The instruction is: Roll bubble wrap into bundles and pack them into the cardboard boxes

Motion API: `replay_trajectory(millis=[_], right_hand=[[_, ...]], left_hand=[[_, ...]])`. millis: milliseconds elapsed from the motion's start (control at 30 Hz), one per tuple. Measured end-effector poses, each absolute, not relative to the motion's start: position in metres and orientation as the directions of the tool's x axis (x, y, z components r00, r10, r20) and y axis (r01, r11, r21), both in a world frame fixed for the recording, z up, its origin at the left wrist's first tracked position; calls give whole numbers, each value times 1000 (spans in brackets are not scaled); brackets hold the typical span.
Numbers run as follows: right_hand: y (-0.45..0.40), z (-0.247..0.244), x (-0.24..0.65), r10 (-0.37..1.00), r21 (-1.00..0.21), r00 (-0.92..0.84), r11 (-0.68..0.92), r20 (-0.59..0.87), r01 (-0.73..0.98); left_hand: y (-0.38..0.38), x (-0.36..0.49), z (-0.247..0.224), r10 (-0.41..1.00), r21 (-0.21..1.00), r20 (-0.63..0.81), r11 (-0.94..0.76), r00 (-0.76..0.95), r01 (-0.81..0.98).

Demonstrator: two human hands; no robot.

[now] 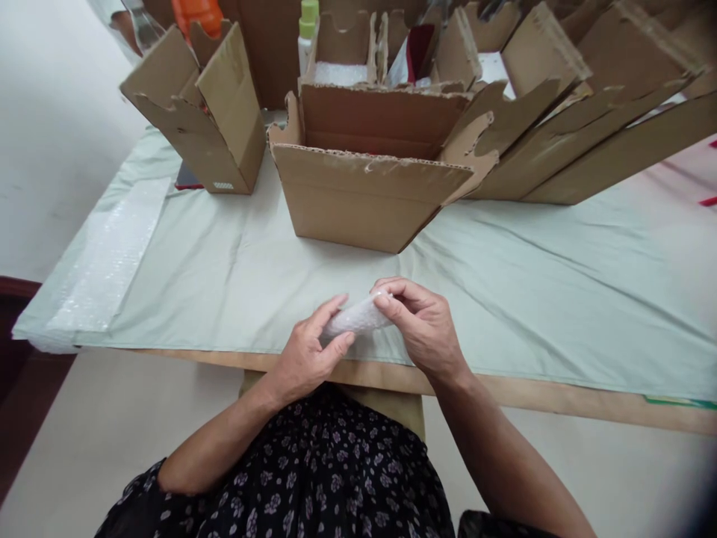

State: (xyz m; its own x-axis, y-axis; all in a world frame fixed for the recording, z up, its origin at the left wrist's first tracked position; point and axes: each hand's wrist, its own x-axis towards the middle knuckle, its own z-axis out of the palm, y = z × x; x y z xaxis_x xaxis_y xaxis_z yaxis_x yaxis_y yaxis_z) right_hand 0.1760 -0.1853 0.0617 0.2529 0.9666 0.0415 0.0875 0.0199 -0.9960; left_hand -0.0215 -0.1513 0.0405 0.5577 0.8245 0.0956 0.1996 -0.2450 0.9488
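Just above the front edge of the table, a small roll of bubble wrap (361, 317) lies between my two hands. My left hand (314, 344) cups its left end, thumb and fingers curved around it. The fingers and thumb of my right hand (423, 321) pinch the right end. Whatever the wrap may enclose is hidden. Beyond the hands stands an open cardboard box (364, 194), its inside mostly out of sight.
A pale green cloth (560, 291) covers the table. Flat bubble wrap sheets (112, 254) lie at the left edge. A narrow cardboard box (224, 127) stands back left. More open cardboard boxes (560, 157) line the back right. A green-capped bottle (307, 30) stands behind.
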Motion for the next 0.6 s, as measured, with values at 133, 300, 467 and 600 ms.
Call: replay_trajectory(millis=[133,300,467,600], right_hand=[[-187,67,192,997,-997,67,-30,-26,65],[-187,82,214,993,-954,-115,20,-15,300],[-182,109,228,998,-912,4,62,70,405],[-179,150,251,900,-881,297,168,321,442]], left_hand=[[-141,-26,51,767,978,-128,-8,629,209],[-122,-27,63,682,973,-203,58,703,224],[-90,-28,90,666,935,104,-319,738,156],[-47,-10,123,591,534,622,-800,515,273]])
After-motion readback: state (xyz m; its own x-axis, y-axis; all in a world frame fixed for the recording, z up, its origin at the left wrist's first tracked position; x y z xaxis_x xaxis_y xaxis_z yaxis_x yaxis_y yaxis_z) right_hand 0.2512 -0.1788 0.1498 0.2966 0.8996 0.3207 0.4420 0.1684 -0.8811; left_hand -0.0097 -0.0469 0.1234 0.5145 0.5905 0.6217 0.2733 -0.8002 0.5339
